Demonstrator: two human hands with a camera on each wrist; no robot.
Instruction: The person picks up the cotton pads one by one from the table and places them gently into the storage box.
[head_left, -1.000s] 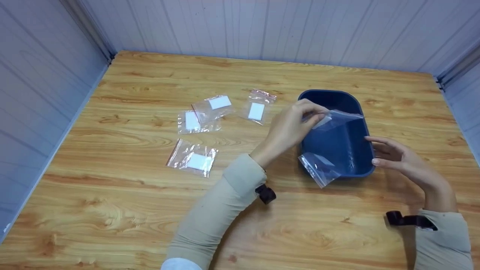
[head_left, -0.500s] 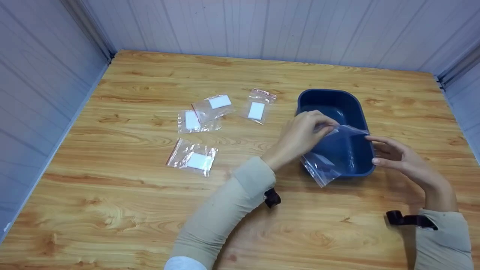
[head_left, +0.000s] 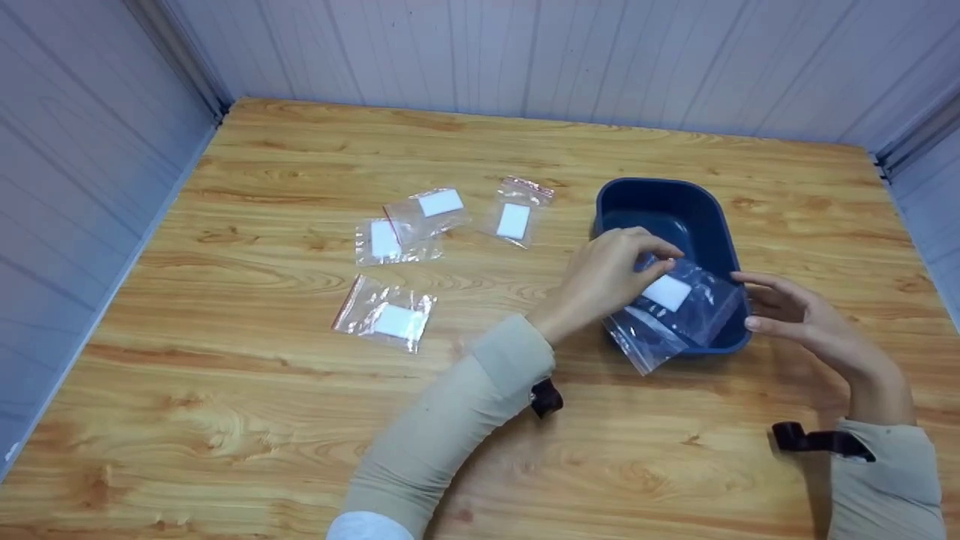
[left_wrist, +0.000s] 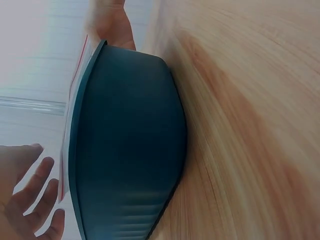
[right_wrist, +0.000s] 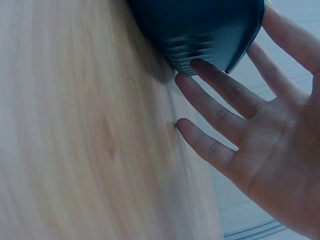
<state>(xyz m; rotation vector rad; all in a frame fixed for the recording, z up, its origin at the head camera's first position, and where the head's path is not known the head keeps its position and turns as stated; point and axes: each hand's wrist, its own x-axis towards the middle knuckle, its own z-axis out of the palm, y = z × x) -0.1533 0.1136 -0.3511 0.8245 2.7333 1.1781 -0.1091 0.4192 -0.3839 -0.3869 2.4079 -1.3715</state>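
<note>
In the head view my left hand (head_left: pixel 611 274) hovers over the near part of a dark blue plastic bin (head_left: pixel 667 191). Just under its fingers lies a clear zip bag (head_left: pixel 709 304) with a white rectangular piece (head_left: pixel 667 292) inside. The left wrist view shows that hand's fingers (left_wrist: pixel 37 185) spread, apart from the thumb. A second clear zip bag (head_left: pixel 641 349) sticks out over the bin's near left rim, partly covered by the first. My right hand (head_left: pixel 814 322) rests at the bin's right side; in the right wrist view its fingers (right_wrist: pixel 220 82) are extended by the bin wall.
Left of the bin, several clear zip bags with white pieces lie on the wooden table (head_left: pixel 262 405): one bag (head_left: pixel 517 214) nearest, an overlapping pair with its upper bag (head_left: pixel 427 214), and another bag (head_left: pixel 386 315) closer in. Pale panelled walls (head_left: pixel 487 60) enclose the table.
My left hand has moved right and toward me and let go of the zip bag, which has dropped flat over the near part of the bin. My right hand stays put.
</note>
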